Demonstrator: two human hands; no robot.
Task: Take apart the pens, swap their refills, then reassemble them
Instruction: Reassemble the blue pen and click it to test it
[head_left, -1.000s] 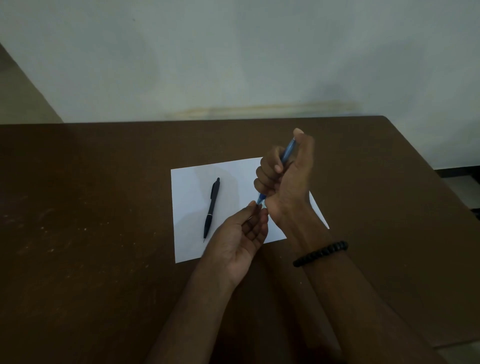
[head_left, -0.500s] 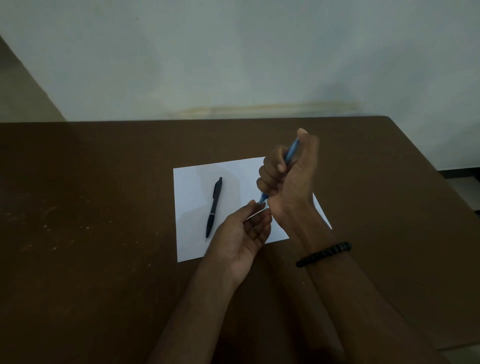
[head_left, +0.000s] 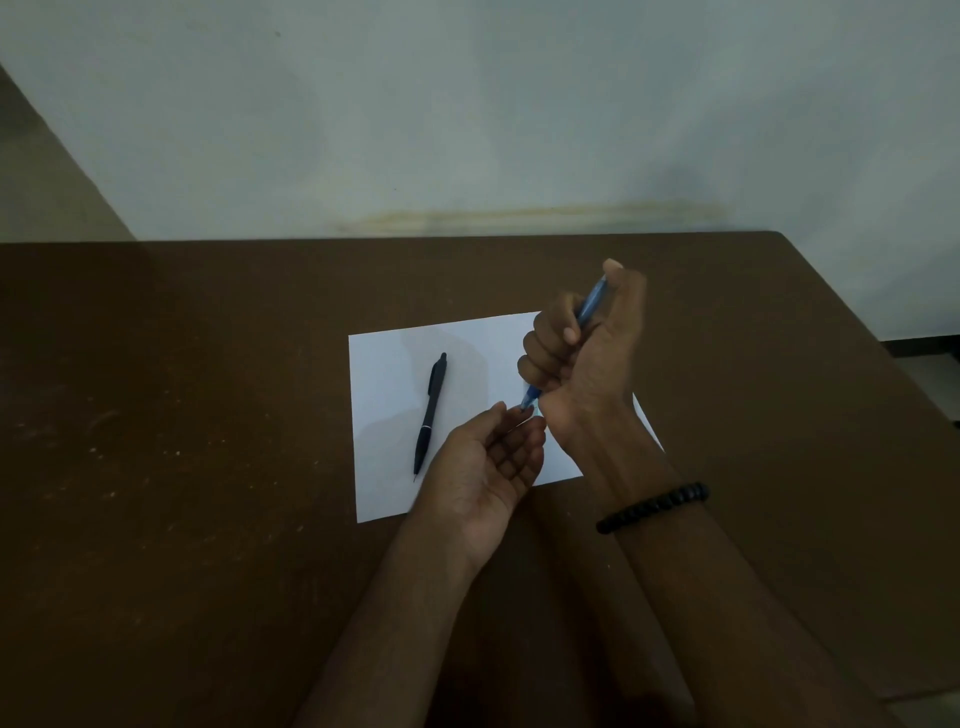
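Overhead, the head view looks down on a dark brown tabletop (head_left: 208, 467) set against a pale wall (head_left: 467, 104) that carries a faint yellowish stain just above the table's far edge. Near the middle lies a white sheet of paper (head_left: 395, 374), turned slightly askew. A black pen (head_left: 430, 415) rests on the left part of the sheet, lying nearly along the line away from the person, its clip end farther off and its tip close to the sheet's near-left area. Above the right part of the paper the right hand (head_left: 587, 353) is raised with its fingers (head_left: 545, 343) clenched around a blue pen (head_left: 589, 306), which runs on a slant; its upper end sits under the thumb and its lower end pokes out below the fist. The left hand (head_left: 483, 467) is palm up just beneath, and its fingertips (head_left: 524, 413) meet the blue pen's lower end; whether they pinch it or only touch it cannot be told, as the spot is small and dim. Both forearms cross the near edge of the sheet and hide its lower right corner. A black beaded bracelet (head_left: 654, 506) circles the right wrist. At the far right, past the table's edge, a strip of light floor (head_left: 930, 364) shows.
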